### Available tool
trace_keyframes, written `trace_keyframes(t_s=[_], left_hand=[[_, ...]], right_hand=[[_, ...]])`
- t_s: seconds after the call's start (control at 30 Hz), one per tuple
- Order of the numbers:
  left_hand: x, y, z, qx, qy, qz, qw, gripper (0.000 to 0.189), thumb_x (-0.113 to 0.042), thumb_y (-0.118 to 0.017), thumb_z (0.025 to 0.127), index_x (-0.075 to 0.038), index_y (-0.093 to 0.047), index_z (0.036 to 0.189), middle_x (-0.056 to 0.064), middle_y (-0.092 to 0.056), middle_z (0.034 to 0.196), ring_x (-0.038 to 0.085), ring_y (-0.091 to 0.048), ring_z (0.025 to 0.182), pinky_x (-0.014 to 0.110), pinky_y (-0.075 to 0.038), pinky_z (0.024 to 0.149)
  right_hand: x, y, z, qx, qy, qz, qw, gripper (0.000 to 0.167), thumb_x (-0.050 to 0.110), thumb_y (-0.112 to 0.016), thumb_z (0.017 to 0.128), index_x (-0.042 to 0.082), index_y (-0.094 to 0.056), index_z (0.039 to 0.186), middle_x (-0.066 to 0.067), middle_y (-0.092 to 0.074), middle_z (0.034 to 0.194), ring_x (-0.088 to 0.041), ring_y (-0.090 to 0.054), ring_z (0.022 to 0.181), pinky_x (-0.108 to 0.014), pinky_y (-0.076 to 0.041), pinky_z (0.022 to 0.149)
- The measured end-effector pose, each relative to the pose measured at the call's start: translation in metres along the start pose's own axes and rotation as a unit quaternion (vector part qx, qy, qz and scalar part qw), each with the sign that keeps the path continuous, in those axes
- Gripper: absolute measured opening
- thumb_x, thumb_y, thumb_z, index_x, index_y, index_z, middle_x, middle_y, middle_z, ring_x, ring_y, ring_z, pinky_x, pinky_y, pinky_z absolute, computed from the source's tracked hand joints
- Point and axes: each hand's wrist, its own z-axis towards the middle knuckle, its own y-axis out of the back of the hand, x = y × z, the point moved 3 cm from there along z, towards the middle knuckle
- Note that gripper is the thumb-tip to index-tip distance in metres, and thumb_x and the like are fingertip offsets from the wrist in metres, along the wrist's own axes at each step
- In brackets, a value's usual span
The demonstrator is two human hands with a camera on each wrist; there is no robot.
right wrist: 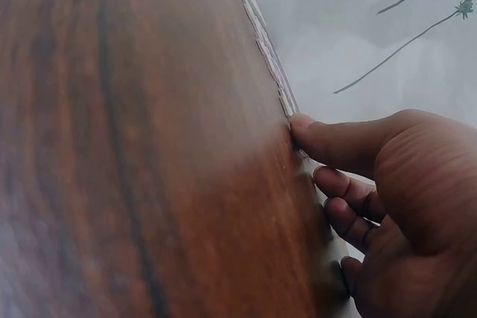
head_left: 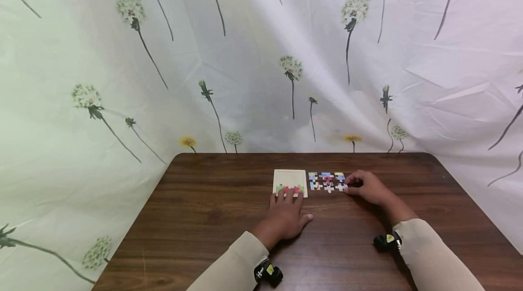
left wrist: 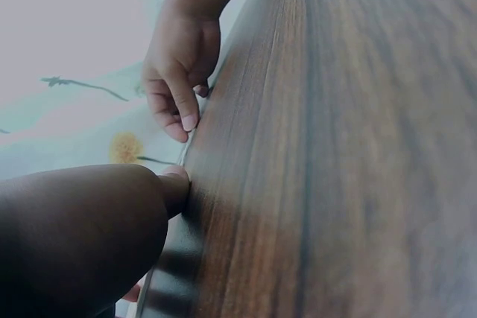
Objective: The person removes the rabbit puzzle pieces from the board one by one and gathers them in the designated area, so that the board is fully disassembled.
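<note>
A square white puzzle board [head_left: 289,177] lies toward the back of the table, with green and pink puzzle pieces [head_left: 301,188] along its near edge. My left hand [head_left: 284,218] rests its spread fingers on that near edge, palm down, partly hiding the pieces. Just right of the board, several loose jigsaw pieces [head_left: 328,185] lie in two rows. At the right end of the nearer row, my right hand [head_left: 367,188] pinches a blue and white puzzle piece [head_left: 341,187] by its edge with curled thumb and finger. In the right wrist view the thumb [right wrist: 328,139] is down at the pieces' edge.
The dark brown wooden table [head_left: 204,227] has rounded far corners. Behind it hangs a white cloth [head_left: 253,109] printed with dandelions. A small black camera [head_left: 269,273] sits on the left wrist, another black camera [head_left: 386,242] on the right wrist.
</note>
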Motion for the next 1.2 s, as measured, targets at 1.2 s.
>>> trace_keyframes(t_s=[1.2], left_hand=[[0.038,0.033,0.005,-0.040,0.045,-0.030,0.9978,0.083,-0.062,-0.058,0.108,-0.012,-0.038,0.171,0.022,-0.032,0.175,0.046,-0.029,0.160,0.065,-0.030,0.127]], right_hand=[[0.009,0.009,0.004,-0.020,-0.021,0.055,0.9981,0.015,0.012,-0.076,0.103,0.000,-0.076,0.111,-0.015,-0.072,0.102,-0.019,-0.063,0.080,-0.029,-0.054,0.067]])
